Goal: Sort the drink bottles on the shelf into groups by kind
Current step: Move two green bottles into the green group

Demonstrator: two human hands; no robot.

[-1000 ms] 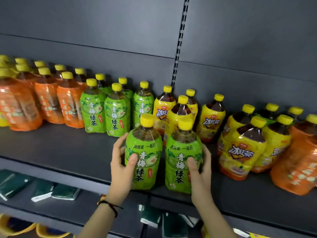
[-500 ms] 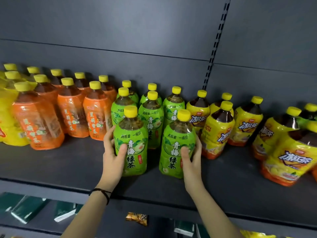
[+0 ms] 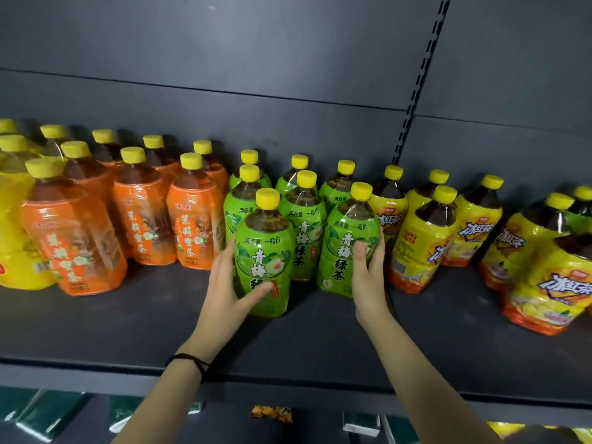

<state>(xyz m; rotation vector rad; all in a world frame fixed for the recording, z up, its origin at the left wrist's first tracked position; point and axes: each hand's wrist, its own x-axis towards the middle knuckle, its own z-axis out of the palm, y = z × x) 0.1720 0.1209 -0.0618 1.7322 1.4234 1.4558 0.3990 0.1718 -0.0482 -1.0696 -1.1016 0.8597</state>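
Two green-label tea bottles with yellow caps stand at the front of the green group on the dark shelf (image 3: 128, 331). My left hand (image 3: 230, 283) grips the left green bottle (image 3: 266, 248) low on its side. My right hand (image 3: 368, 274) holds the right green bottle (image 3: 346, 238), thumb across its label. Behind them stand several more green bottles (image 3: 304, 216). Orange-label bottles (image 3: 192, 219) fill the left, and yellow-label iced-tea bottles (image 3: 426, 238) the right.
A plain yellow bottle (image 3: 16, 251) stands at the far left edge. The shelf's back panel and slotted upright (image 3: 416, 100) rise behind. On the lower shelf lie dark green packets (image 3: 48, 415) and a small orange snack pack (image 3: 272, 413).
Both hands have carried the two green bottles leftward and back, up against the green group. The view has shifted left, bringing more orange bottles into sight.
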